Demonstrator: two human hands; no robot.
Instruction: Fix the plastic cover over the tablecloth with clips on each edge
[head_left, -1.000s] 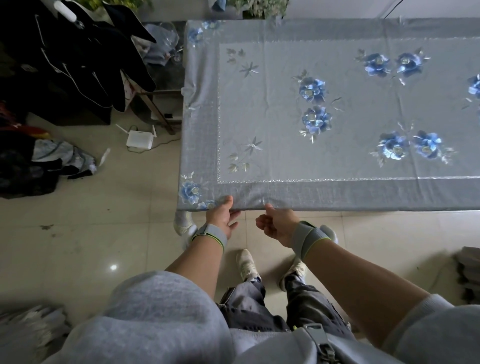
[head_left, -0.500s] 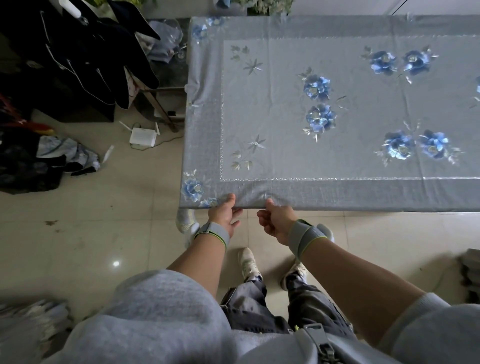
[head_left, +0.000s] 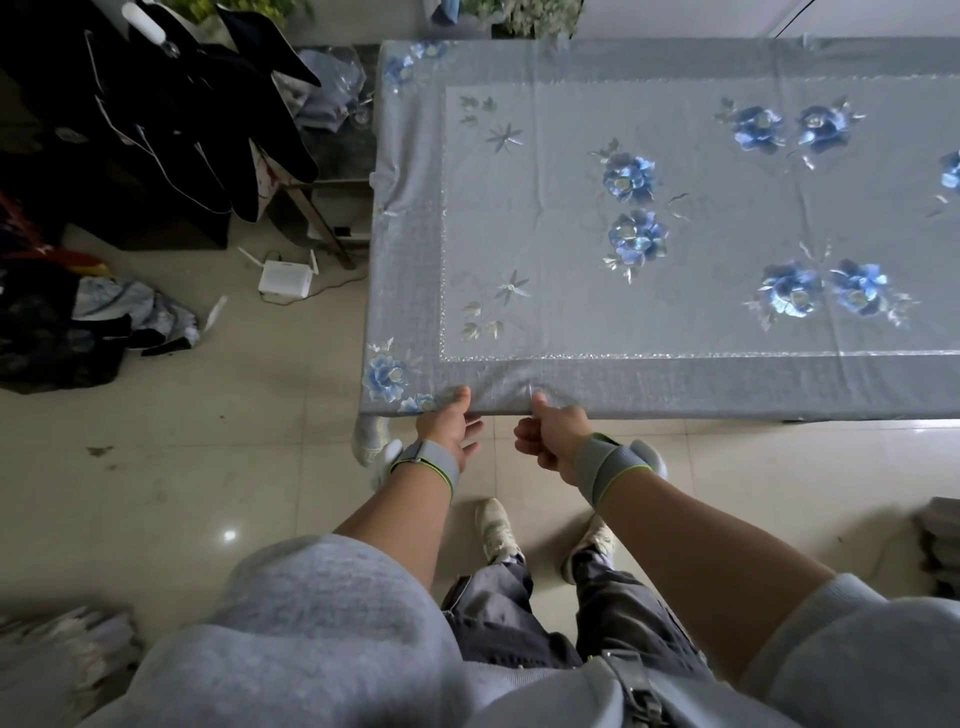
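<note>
A grey tablecloth with blue flowers (head_left: 631, 179) lies under a glossy clear plastic cover (head_left: 675, 384) on the table. Both hands are at the near edge, close to the left corner. My left hand (head_left: 449, 423) has its thumb on top of the edge and its fingers below, pinching cover and cloth. A hand's width to the right, my right hand (head_left: 550, 434) is curled in a fist with its thumb pressing on a small clear clip (head_left: 531, 391) that sits on the edge. The clip is hard to make out, and puckers in the cloth fan out from it.
A white router (head_left: 284, 279) with its cable lies on the tiled floor left of the table. Dark clothes (head_left: 171, 114) hang over a rack at the back left, and more clothes are piled on the floor (head_left: 78, 332). My feet (head_left: 498, 530) stand just before the table.
Both hands have stayed at the same spot on the near edge. The left hand's fingers have loosened slightly below the edge, and the view has shifted a little.
</note>
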